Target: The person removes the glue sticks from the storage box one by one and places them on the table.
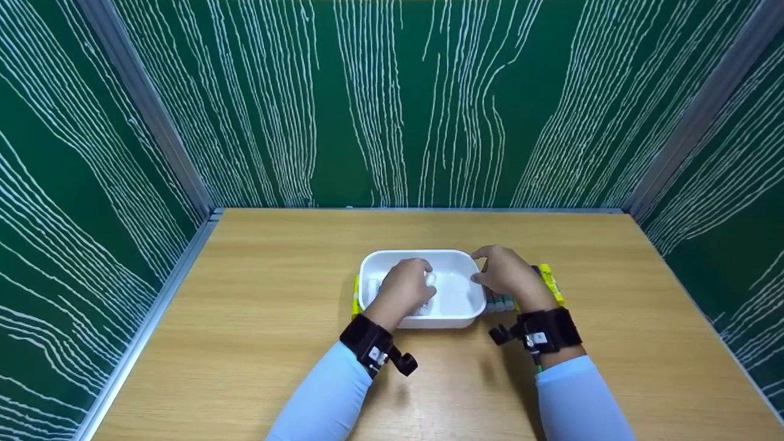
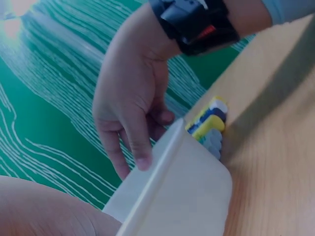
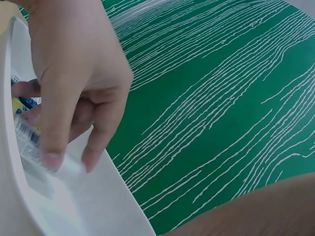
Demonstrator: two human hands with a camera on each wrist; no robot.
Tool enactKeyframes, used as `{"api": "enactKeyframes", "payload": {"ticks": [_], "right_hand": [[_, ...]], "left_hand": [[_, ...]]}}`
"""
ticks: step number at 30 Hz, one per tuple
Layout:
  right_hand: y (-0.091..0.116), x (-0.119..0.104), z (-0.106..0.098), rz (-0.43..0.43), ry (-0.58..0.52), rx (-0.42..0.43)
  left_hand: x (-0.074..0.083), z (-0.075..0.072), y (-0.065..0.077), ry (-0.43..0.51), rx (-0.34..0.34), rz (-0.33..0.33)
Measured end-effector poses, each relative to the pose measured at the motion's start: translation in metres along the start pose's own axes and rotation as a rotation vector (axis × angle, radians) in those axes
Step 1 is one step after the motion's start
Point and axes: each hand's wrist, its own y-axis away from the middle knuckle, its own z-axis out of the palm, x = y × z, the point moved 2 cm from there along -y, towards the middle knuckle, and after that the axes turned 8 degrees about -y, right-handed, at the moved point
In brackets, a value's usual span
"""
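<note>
My left hand (image 1: 405, 288) reaches down into a white plastic bin (image 1: 454, 321). In the right wrist view, its thumb and fingers pinch a small white tube with a barcode label (image 3: 28, 140). A yellow and blue labelled item (image 3: 20, 104) shows inside the bin, partly behind the fingers. My right hand (image 1: 507, 272) is at the bin's right rim, its fingers loosely spread and its thumb over the opening. No item shows in its grasp.
Right of the bin, partly under my right hand, lie grey-green cylinders (image 1: 499, 303) and a yellow item (image 1: 550, 282). Another yellow item (image 1: 355, 298) shows at the bin's left side. Green walls with white lines enclose the wooden table (image 1: 275, 275).
</note>
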Motion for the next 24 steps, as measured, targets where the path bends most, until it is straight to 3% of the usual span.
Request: {"api": "enactKeyframes", "payload": {"ticks": [9, 16, 24], "right_hand": [[-0.002, 0.001, 0.001, -0.014, 0.032, 0.011], [-0.001, 0.0, 0.001, 0.001, 0.032, 0.009], [-0.002, 0.0, 0.001, 0.015, 0.023, -0.002]], "left_hand": [[-0.006, -0.012, 0.004, 0.041, 0.044, 0.079], [-0.016, -0.029, 0.01, 0.114, 0.071, 0.069], [-0.027, -0.066, 0.024, 0.23, 0.097, 0.013]]}}
